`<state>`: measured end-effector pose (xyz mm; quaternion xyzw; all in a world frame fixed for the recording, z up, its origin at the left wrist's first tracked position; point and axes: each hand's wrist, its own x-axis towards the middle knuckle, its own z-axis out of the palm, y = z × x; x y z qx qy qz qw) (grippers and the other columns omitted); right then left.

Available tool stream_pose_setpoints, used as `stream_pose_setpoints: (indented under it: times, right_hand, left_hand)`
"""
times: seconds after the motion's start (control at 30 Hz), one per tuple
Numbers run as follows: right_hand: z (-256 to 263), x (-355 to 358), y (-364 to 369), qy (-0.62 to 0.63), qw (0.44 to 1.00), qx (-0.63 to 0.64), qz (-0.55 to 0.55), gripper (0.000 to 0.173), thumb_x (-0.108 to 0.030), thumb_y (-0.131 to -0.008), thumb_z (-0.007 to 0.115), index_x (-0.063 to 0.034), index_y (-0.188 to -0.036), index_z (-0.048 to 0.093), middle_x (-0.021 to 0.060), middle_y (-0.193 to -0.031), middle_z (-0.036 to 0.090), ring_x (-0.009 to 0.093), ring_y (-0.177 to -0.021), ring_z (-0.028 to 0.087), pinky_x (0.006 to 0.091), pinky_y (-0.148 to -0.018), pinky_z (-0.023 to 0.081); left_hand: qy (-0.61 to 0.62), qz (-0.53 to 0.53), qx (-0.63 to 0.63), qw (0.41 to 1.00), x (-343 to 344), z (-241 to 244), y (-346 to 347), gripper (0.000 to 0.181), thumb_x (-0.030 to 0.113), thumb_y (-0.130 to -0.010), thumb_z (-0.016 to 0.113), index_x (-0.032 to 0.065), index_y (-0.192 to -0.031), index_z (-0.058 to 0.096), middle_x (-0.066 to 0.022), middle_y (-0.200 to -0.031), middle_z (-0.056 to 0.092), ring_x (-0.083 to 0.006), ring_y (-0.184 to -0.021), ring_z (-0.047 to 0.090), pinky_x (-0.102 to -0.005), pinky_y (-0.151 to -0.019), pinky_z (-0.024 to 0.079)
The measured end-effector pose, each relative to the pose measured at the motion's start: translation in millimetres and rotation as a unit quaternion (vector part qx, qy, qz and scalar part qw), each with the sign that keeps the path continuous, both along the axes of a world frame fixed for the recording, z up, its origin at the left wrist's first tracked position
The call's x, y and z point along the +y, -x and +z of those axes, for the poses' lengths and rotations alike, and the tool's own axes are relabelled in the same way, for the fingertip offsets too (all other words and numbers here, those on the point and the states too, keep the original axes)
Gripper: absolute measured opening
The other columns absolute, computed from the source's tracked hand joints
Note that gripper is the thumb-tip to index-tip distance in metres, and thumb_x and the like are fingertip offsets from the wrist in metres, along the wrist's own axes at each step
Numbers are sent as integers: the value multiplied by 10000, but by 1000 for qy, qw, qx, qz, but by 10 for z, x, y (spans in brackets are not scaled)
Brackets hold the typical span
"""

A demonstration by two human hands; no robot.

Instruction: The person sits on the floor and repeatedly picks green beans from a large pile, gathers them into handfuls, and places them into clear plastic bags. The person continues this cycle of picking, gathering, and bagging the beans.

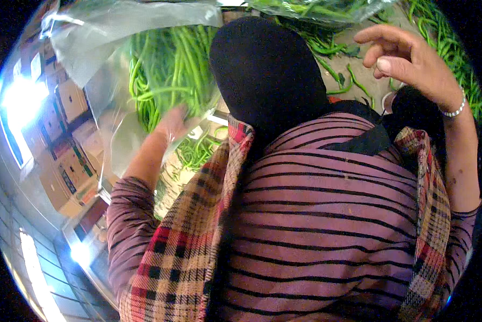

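Long green chili peppers (184,60) fill a clear plastic bag (120,141) at the upper left. My left hand (172,122) reaches in among the bag's film and touches the lower end of these peppers. Film and blur hide its fingers, so its grip cannot be made out. At the upper right my right hand (406,60) is raised with loosely bent fingers and nothing in them. It is above loose green peppers (357,80) scattered on the floor. A white beaded bracelet (454,108) circles the right wrist.
A heap of green peppers (462,60) runs along the right rim. Another clear plastic bag (325,10) with peppers lies at the top. More loose peppers (198,151) lie below my left hand. Cardboard boxes (72,173) are stacked at the left. My dark-clothed knee (269,68) rises in the middle.
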<state>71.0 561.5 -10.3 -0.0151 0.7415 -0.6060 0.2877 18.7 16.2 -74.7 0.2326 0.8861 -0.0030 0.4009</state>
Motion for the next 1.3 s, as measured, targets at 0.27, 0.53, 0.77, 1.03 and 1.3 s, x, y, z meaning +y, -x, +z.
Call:
stream_pose_setpoints:
  times: [0.27, 0.53, 0.77, 1.03, 1.3]
  right_hand:
    - [99, 119, -268, 7, 999, -41, -29, 513, -314, -807, 624, 2, -1200, 526, 50, -896, 577, 91, -752, 553, 225, -642, 483]
    - [9, 328, -490, -20, 995, -34, -90, 494, -320, -802, 634, 15, -1153, 543, 27, -858, 584, 87, -766, 537, 230, -663, 459]
    - [105, 273, -393, 2, 997, -39, -66, 491, -325, -813, 647, 0, -1165, 538, 32, -882, 588, 87, -775, 539, 233, -693, 460]
    - [305, 326, -240, -8, 997, 10, -71, 523, -343, -808, 661, -18, -1199, 539, 42, -920, 598, 101, -847, 550, 245, -775, 457]
    - [229, 169, -130, -14, 998, -15, -62, 590, -381, -801, 678, -23, -1240, 513, 62, -964, 613, 124, -842, 563, 270, -774, 469]
  left_hand:
    - [-26, -10, -28, 999, -47, -358, -93, 520, 451, -880, 570, -51, -1010, 536, -249, -801, 594, -373, -729, 581, -416, -672, 493]
    - [81, -36, -55, 995, 130, -85, 184, 495, 422, -810, 650, -25, -1000, 554, -273, -849, 607, -438, -800, 595, -459, -689, 483]
    - [71, -66, -72, 993, 572, -9, 121, 317, 301, -778, 679, 30, -934, 624, -198, -947, 625, -385, -829, 604, -425, -722, 480]
    - [39, -10, 37, 999, 393, 313, 326, 436, 332, -791, 682, 17, -1070, 567, -212, -934, 651, -336, -856, 644, -401, -742, 511]
    - [157, 84, 167, 970, -327, -273, 488, 213, 156, -794, 553, 56, -975, 602, -214, -923, 646, -392, -837, 629, -472, -716, 513]
